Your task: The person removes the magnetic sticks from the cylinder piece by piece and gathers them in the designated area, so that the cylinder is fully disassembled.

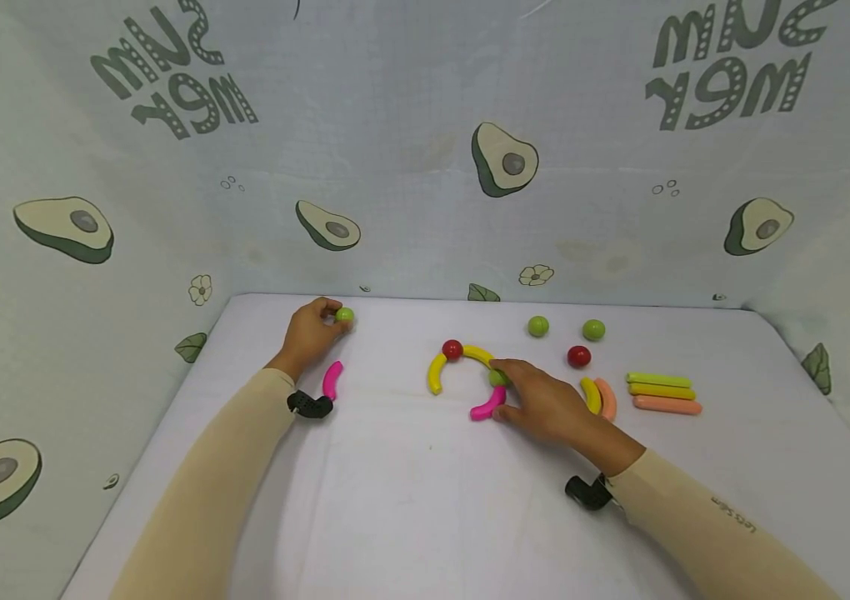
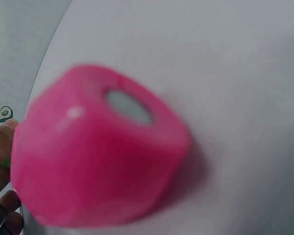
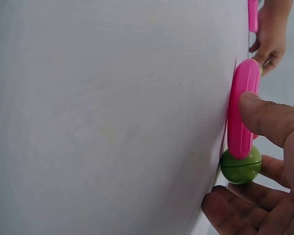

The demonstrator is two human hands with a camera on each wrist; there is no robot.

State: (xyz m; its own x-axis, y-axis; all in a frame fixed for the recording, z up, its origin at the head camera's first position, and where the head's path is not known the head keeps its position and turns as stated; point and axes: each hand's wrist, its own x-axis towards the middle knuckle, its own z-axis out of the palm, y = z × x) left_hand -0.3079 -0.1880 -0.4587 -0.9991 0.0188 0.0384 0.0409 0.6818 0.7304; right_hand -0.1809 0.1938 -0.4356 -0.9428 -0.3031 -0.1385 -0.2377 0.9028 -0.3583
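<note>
My left hand point(image 1: 312, 332) pinches a green ball point(image 1: 345, 315) at the table's back left. Near that wrist lies a pink curved magnetic stick point(image 1: 332, 380); its end, with a grey disc, fills much of the left wrist view. My right hand point(image 1: 548, 406) holds a partly built arc. Its thumb point(image 3: 257, 115) presses on another pink curved stick point(image 3: 242, 117), and its fingers curl beside a green ball point(image 3: 241, 165) touching that stick's end. The arc continues with a yellow curved stick point(image 1: 477, 354), a red ball point(image 1: 452, 349) and a second yellow curved stick point(image 1: 436, 372).
Two green balls point(image 1: 538, 326) and a red ball point(image 1: 578, 357) lie at the back right. Beside my right hand are a yellow curved stick point(image 1: 590, 395) and an orange one point(image 1: 607, 398). Straight sticks point(image 1: 661, 391) lie farther right. A printed cloth point(image 1: 410, 167) hangs behind the table.
</note>
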